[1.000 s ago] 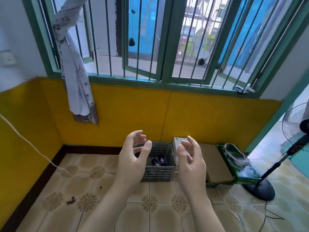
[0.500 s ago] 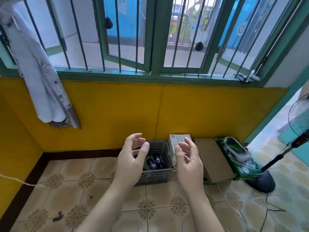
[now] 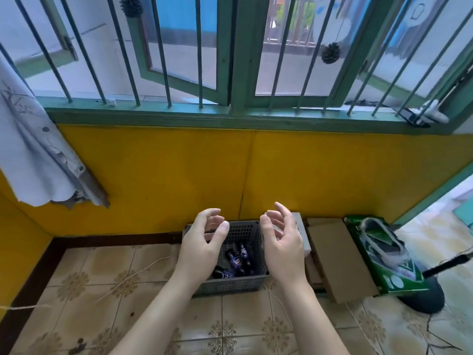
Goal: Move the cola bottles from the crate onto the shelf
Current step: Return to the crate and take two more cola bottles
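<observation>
A grey perforated plastic crate point(image 3: 245, 233) stands on the tiled floor against the yellow wall. Several dark cola bottles point(image 3: 236, 261) with blue labels lie inside it. My left hand point(image 3: 202, 248) hovers in front of the crate's left side, fingers loosely curved and holding nothing. My right hand point(image 3: 282, 245) hovers at the crate's right side, likewise relaxed and empty. The palms face each other with the crate between them. No shelf is in view.
A white box point(image 3: 299, 226), a brown cardboard box point(image 3: 335, 254) and a green carton point(image 3: 384, 254) holding a shoe line the wall to the right. A fan base point(image 3: 422, 295) stands beyond them. Thin cords trail over the floor. A cloth point(image 3: 38, 160) hangs at left.
The view has come closer to the crate and tilted down. Both hands have spread slightly apart and now flank the crate, still empty.
</observation>
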### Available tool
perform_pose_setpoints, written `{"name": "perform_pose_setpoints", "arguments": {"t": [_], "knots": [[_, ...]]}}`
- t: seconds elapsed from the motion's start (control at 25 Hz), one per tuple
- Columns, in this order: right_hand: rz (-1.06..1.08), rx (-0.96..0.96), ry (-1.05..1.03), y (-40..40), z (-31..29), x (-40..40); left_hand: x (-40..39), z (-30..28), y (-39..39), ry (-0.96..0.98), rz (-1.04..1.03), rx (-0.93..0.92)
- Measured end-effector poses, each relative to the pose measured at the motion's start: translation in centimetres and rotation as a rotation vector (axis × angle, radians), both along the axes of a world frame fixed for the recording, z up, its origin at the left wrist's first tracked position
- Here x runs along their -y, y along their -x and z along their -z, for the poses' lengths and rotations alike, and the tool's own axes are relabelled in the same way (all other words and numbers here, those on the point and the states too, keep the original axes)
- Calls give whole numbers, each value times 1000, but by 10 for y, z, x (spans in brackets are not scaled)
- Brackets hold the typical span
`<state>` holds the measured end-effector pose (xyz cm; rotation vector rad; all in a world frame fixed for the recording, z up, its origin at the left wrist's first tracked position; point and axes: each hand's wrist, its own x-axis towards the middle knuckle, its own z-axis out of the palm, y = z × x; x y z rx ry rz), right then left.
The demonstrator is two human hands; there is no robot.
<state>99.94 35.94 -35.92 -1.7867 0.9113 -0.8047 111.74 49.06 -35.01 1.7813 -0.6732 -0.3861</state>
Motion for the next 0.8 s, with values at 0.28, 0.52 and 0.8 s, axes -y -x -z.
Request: {"name": "perform_pose_setpoints", "arguments": {"t": [0.28, 0.52, 0.8], "knots": [[4, -138, -16, -82, 40, 62, 59, 46, -91, -98, 60, -82], [-3, -310, -33, -142, 95, 106, 100, 101, -162, -215, 139, -144], [-90, -545, -47, -185, 215, 162, 142, 213, -209, -370, 168, -196]]}}
